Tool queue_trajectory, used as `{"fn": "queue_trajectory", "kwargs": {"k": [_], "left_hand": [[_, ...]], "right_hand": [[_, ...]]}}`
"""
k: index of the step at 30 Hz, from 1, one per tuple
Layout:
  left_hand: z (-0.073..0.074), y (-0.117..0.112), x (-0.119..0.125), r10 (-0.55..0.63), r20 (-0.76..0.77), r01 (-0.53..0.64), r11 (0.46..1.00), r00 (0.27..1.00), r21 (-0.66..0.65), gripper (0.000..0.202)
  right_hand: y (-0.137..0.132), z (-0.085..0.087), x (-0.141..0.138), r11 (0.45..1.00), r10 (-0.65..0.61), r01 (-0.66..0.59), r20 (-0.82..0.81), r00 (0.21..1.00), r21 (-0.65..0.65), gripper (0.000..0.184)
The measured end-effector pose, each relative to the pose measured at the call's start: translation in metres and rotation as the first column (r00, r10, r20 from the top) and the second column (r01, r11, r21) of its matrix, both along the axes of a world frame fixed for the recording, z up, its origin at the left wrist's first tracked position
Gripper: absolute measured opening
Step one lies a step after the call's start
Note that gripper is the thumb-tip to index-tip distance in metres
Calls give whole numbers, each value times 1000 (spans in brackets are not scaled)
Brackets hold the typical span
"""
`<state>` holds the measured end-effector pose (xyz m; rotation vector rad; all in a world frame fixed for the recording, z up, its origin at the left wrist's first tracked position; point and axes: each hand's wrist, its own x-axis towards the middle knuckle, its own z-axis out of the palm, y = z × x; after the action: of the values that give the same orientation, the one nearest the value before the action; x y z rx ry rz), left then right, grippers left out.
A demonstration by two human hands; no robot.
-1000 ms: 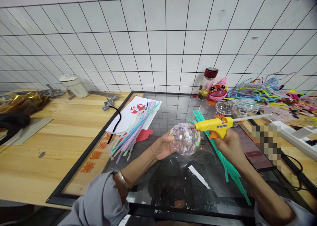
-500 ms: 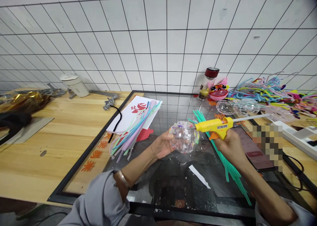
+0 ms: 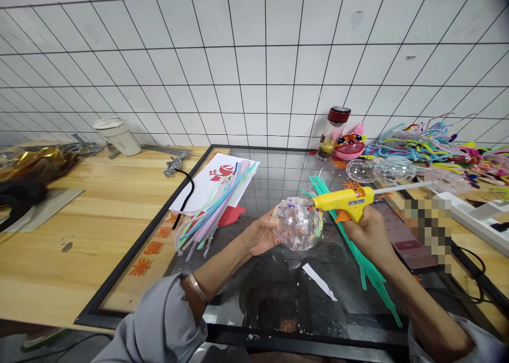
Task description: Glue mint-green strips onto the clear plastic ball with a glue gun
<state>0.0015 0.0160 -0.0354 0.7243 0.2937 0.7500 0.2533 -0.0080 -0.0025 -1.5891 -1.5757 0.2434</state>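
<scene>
My left hand [image 3: 259, 235] cups a clear plastic ball [image 3: 297, 224] filled with coloured confetti, holding it above the glass sheet. My right hand [image 3: 368, 231] grips a yellow hot glue gun [image 3: 345, 200], its nozzle pointing left and touching the ball's upper right side. A white glue stick juts from the gun's back. Both hands are closed round what they hold.
A black-framed glass sheet [image 3: 278, 299] lies on the wooden table [image 3: 59, 246]. On it: pastel pipe cleaners [image 3: 214, 204] over white paper, green pipe cleaners [image 3: 358, 257], a phone [image 3: 401, 241]. A jar [image 3: 332, 132], clear half-shells [image 3: 361, 171], a pile of pipe cleaners [image 3: 429, 145] and a power strip [image 3: 473, 214] are at right.
The ball has turned slightly in my left hand while the glue gun's nozzle stays against it. Both hands remain nearly in place.
</scene>
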Motion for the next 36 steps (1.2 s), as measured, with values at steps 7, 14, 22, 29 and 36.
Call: {"fn": "queue_trajectory", "kwargs": {"k": [7,14,22,29,36], "left_hand": [[-1,2,-2,10,5,-10,1000,1000,0,65],[-4,5,-5,0,13,0,1000,1000,15,63],[-1,-1,-3,-25,14,25,1000,1000,10,67],[0,1,-3,0,27,0,1000,1000,-9,67],[-2,2,-4,6,44,-5,1000,999,-9,84]], "right_hand": [[-2,-1,0,999,28,-28,-4,1000,-31,27],[-2,0,-3,999,34,-34,-16,999,-24,24],[-2,4,-3,999,38,-38,-11,999,-17,25],[-3,4,-4,998,65,-65,-16,998,-15,24],[-3,3,-5,996,89,-89,-18,996,-4,22]]}}
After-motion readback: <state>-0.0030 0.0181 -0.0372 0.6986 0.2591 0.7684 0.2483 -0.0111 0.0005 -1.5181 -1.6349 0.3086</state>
